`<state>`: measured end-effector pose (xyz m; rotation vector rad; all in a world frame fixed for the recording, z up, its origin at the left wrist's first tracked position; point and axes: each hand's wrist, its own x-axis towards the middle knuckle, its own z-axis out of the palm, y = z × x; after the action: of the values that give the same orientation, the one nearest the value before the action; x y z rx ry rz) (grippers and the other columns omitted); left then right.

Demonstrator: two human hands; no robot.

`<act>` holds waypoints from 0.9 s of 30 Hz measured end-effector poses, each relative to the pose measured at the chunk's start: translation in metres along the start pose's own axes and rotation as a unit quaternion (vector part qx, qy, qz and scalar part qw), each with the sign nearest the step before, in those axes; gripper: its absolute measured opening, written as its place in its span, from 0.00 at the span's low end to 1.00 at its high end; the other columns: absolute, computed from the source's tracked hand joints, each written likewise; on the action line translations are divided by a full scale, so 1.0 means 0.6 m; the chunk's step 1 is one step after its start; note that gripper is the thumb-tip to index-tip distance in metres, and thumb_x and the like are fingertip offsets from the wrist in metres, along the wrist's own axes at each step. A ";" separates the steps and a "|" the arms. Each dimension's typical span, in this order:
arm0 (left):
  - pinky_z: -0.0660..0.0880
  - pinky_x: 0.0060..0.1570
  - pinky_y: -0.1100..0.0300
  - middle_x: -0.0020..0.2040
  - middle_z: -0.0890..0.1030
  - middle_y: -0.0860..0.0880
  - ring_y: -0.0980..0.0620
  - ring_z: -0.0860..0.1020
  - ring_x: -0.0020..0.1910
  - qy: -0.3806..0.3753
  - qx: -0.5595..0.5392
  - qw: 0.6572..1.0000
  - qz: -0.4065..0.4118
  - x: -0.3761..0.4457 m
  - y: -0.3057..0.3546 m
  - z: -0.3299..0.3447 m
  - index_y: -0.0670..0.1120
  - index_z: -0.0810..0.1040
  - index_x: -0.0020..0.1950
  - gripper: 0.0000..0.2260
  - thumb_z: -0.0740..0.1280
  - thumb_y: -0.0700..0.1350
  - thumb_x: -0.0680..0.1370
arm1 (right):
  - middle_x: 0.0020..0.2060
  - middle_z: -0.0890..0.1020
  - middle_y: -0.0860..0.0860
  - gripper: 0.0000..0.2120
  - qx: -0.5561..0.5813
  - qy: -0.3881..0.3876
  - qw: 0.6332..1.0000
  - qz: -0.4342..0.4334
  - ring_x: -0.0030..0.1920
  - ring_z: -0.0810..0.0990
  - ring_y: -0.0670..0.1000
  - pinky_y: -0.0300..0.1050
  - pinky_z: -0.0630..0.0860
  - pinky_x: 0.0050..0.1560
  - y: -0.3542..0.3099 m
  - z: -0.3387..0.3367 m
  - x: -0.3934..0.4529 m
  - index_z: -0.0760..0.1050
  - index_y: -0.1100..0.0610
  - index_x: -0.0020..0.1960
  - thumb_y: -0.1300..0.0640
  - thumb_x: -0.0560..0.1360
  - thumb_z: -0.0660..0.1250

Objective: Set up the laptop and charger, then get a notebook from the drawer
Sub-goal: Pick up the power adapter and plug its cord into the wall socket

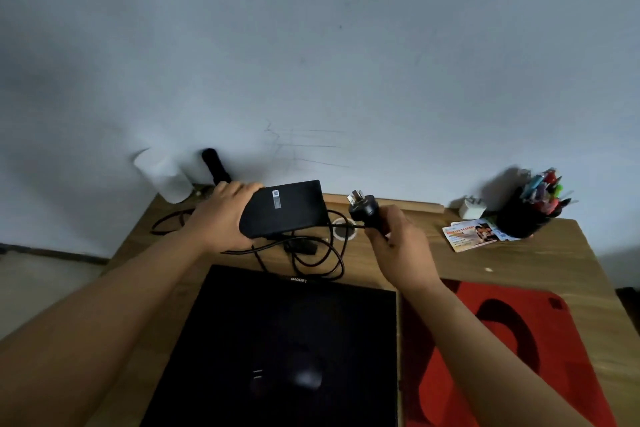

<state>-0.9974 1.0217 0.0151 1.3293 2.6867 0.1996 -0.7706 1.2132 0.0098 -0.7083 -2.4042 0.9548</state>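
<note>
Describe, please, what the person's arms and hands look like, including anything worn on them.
Both forearms are bare as far as the frame shows, with no sleeves in view. The left hand and the right hand wear no gloves, and no watch, ring or bracelet is visible.

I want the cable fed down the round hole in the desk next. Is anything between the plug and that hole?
Nothing solid. The right hand holds the plug just above the hole; only a strand of the charger's own cable crosses it. The left hand holds the charger brick off to the side.
</note>
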 end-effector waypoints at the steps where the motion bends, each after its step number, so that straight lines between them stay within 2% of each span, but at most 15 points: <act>1: 0.74 0.51 0.45 0.61 0.69 0.49 0.46 0.65 0.60 -0.002 0.000 1.000 -0.001 -0.003 -0.022 0.001 0.54 0.58 0.68 0.40 0.73 0.53 0.61 | 0.39 0.77 0.52 0.06 0.001 -0.006 1.000 0.007 0.38 0.73 0.52 0.44 0.66 0.35 -0.009 0.012 0.003 0.70 0.59 0.49 0.59 0.74 0.64; 4: 0.70 0.51 0.50 0.61 0.69 0.49 0.45 0.65 0.60 -0.005 -0.009 1.000 0.005 -0.006 -0.086 0.007 0.54 0.58 0.68 0.40 0.74 0.52 0.61 | 0.34 0.76 0.51 0.07 0.005 -0.012 0.999 0.034 0.30 0.71 0.46 0.40 0.61 0.26 -0.036 0.050 0.014 0.69 0.59 0.50 0.59 0.74 0.63; 6: 0.68 0.53 0.52 0.62 0.69 0.48 0.45 0.65 0.61 -0.010 -0.017 1.000 0.012 -0.003 -0.128 0.013 0.53 0.58 0.69 0.40 0.74 0.53 0.61 | 0.31 0.74 0.47 0.07 0.005 -0.015 0.999 0.049 0.29 0.70 0.42 0.38 0.61 0.25 -0.055 0.078 0.022 0.69 0.59 0.50 0.59 0.74 0.64; 8: 0.71 0.55 0.49 0.62 0.69 0.49 0.46 0.65 0.61 -0.021 -0.026 0.999 0.013 0.004 -0.167 0.019 0.54 0.58 0.69 0.40 0.74 0.53 0.61 | 0.31 0.73 0.46 0.07 -0.001 -0.018 0.998 0.056 0.30 0.71 0.42 0.38 0.64 0.26 -0.077 0.106 0.028 0.68 0.58 0.50 0.59 0.74 0.64; 10: 0.72 0.55 0.45 0.63 0.68 0.50 0.47 0.63 0.62 -0.033 -0.022 0.999 0.012 0.016 -0.207 0.023 0.55 0.56 0.68 0.40 0.74 0.53 0.61 | 0.33 0.76 0.48 0.08 -0.008 -0.019 0.998 0.060 0.31 0.74 0.46 0.42 0.70 0.28 -0.101 0.135 0.039 0.68 0.58 0.51 0.59 0.74 0.64; 13: 0.72 0.53 0.47 0.63 0.68 0.49 0.45 0.63 0.63 -0.031 -0.005 0.999 0.014 0.037 -0.260 0.026 0.55 0.57 0.68 0.42 0.74 0.51 0.60 | 0.36 0.79 0.54 0.09 -0.011 0.000 0.997 0.075 0.36 0.77 0.55 0.50 0.74 0.35 -0.128 0.165 0.058 0.69 0.58 0.52 0.59 0.73 0.64; 20: 0.74 0.51 0.43 0.63 0.70 0.46 0.44 0.65 0.62 0.020 -0.035 0.999 0.024 0.066 -0.356 0.015 0.54 0.59 0.68 0.43 0.76 0.52 0.57 | 0.32 0.77 0.53 0.07 -0.025 0.034 0.995 0.091 0.34 0.75 0.58 0.51 0.71 0.34 -0.163 0.213 0.093 0.68 0.58 0.49 0.59 0.73 0.65; 23: 0.71 0.56 0.46 0.63 0.70 0.48 0.46 0.66 0.62 -0.024 -0.068 0.997 0.039 0.062 -0.359 0.032 0.56 0.59 0.67 0.41 0.75 0.56 0.58 | 0.31 0.75 0.50 0.07 -0.031 0.034 0.994 0.096 0.33 0.74 0.55 0.48 0.68 0.32 -0.162 0.226 0.099 0.68 0.58 0.48 0.60 0.73 0.65; 25: 0.72 0.55 0.49 0.60 0.72 0.51 0.48 0.69 0.59 -0.059 -0.115 0.990 0.051 0.056 -0.346 0.051 0.58 0.61 0.65 0.38 0.73 0.60 0.59 | 0.31 0.75 0.50 0.07 -0.036 0.034 0.993 0.103 0.32 0.72 0.53 0.46 0.66 0.31 -0.155 0.232 0.098 0.69 0.58 0.48 0.60 0.73 0.65; 27: 0.74 0.54 0.49 0.59 0.74 0.52 0.50 0.72 0.57 -0.106 -0.161 0.979 0.064 0.051 -0.329 0.073 0.57 0.64 0.64 0.38 0.74 0.57 0.57 | 0.30 0.73 0.47 0.07 -0.050 0.024 0.992 0.111 0.30 0.71 0.49 0.44 0.64 0.28 -0.145 0.234 0.091 0.67 0.57 0.47 0.60 0.73 0.65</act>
<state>-1.1615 0.9297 -0.0650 1.3356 2.2785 0.4570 -0.9184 1.1234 -0.0074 -1.0418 -2.3813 0.8944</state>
